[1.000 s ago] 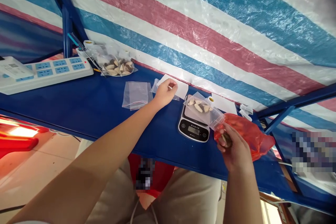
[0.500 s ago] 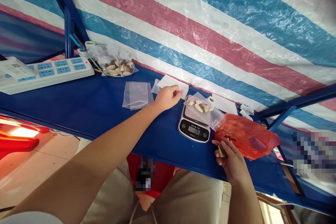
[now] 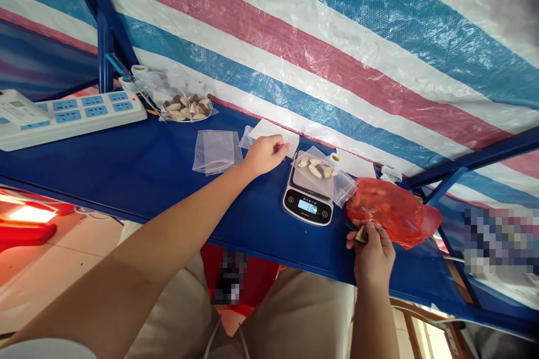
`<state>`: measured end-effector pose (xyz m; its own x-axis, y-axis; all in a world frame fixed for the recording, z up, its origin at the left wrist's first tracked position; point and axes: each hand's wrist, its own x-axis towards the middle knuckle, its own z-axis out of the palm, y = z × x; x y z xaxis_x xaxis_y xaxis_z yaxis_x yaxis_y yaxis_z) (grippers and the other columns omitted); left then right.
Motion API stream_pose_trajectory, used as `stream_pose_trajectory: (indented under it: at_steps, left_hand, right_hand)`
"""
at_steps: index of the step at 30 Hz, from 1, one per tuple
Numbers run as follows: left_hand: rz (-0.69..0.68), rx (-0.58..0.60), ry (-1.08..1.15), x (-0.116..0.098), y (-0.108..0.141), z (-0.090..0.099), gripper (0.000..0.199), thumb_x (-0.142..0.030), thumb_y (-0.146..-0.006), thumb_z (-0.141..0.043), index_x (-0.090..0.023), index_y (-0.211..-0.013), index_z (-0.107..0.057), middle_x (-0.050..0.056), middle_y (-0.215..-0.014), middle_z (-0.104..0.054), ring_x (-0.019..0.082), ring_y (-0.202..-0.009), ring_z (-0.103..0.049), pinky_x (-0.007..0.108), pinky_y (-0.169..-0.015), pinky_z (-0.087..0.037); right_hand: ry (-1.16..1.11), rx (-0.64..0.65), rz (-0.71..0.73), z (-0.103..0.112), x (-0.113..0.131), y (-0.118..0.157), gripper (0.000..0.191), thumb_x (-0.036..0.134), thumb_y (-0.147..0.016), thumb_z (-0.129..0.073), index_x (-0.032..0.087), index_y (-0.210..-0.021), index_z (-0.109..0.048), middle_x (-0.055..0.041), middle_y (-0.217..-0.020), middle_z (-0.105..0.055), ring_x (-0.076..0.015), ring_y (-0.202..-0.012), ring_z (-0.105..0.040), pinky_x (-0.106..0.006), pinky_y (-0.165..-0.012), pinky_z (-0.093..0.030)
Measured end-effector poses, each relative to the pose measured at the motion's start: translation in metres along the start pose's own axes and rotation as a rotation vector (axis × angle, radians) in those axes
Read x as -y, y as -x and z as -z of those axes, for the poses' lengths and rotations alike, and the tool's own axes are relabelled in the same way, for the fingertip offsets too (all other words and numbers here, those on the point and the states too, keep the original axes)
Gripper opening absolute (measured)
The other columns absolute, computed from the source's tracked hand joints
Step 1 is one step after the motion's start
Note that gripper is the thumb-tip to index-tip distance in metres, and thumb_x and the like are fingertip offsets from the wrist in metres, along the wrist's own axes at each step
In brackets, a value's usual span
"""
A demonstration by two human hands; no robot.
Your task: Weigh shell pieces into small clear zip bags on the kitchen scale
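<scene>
My left hand point(image 3: 266, 153) is closed in a fist over the edge of a white sheet of paper point(image 3: 290, 141), left of the scale. Whatever it may hold is hidden. My right hand point(image 3: 374, 252) pinches a small brown, wedge-shaped nut-like piece point(image 3: 361, 234) near the front of a red plastic bag point(image 3: 393, 213). Between the hands stands a kitchen scale point(image 3: 290, 202) with its display lit blue. A clear plastic bag point(image 3: 346, 189) rests on the scale, with several pale nut-like pieces point(image 3: 315, 170) in it.
Flat clear bags point(image 3: 215, 148) lie left of my left hand. Further back stands a clear bag of brown and pale pieces point(image 3: 187, 107). A white power strip point(image 3: 84, 129) sits at the far left. A striped sheet point(image 3: 269, 39) hangs behind the blue table point(image 3: 164, 162).
The scale's display has lit up. My right hand has drawn slightly away from the scale and turned, still holding the nut-like piece. My left hand stays closed in nearly the same place.
</scene>
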<state>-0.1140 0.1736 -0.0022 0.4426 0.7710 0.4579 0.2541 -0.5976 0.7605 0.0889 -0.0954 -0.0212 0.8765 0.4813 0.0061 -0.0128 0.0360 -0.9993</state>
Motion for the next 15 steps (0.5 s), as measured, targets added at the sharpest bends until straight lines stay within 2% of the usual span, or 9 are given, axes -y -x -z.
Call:
stream_pose_trajectory:
  at_steps: [4, 8, 12, 15]
  left_hand:
    - [-0.001, -0.001, -0.001, -0.0005, 0.001, 0.0006, 0.039, -0.043, -0.094, -0.052, -0.023, -0.065, -0.035, -0.002, -0.058, -0.045, 0.013, -0.056, -0.04, 0.032, -0.059, -0.032]
    - [-0.004, 0.007, -0.007, 0.0001, 0.0012, 0.0, 0.039, -0.043, -0.094, -0.052, -0.023, -0.065, -0.035, -0.002, -0.057, -0.044, 0.013, -0.056, -0.041, 0.032, -0.059, -0.031]
    - [-0.007, 0.019, -0.013, -0.0004, 0.0013, -0.0007, 0.039, -0.042, -0.094, -0.052, -0.023, -0.065, -0.034, -0.002, -0.057, -0.044, 0.013, -0.056, -0.041, 0.033, -0.059, -0.03]
    - [-0.011, 0.029, -0.016, -0.001, 0.0015, -0.0008, 0.04, -0.042, -0.095, -0.052, -0.023, -0.065, -0.034, -0.002, -0.057, -0.042, 0.013, -0.056, -0.04, 0.033, -0.058, -0.03]
  right_hand:
    - [0.004, 0.033, 0.037, 0.0003, -0.0001, 0.0006, 0.037, 0.05, -0.08, -0.08, 0.018, -0.083, -0.061, -0.0016, -0.083, -0.07, -0.0113, -0.053, -0.061, -0.023, -0.042, -0.045]
    - [-0.017, 0.021, 0.097, -0.0027, 0.0001, 0.0025, 0.034, 0.048, -0.084, -0.077, 0.02, -0.084, -0.058, 0.0012, -0.08, -0.067, -0.0097, -0.054, -0.057, -0.02, -0.04, -0.038]
    - [0.054, -0.02, 0.107, -0.0075, 0.0013, 0.0048, 0.041, 0.056, -0.084, -0.077, 0.022, -0.086, -0.054, 0.0026, -0.077, -0.065, -0.0093, -0.052, -0.054, -0.02, -0.039, -0.036]
    - [0.193, -0.037, 0.093, -0.0092, 0.0007, 0.0047, 0.046, 0.064, -0.084, -0.076, 0.023, -0.086, -0.054, 0.0046, -0.065, -0.061, -0.0099, -0.048, -0.05, -0.021, -0.039, -0.036]
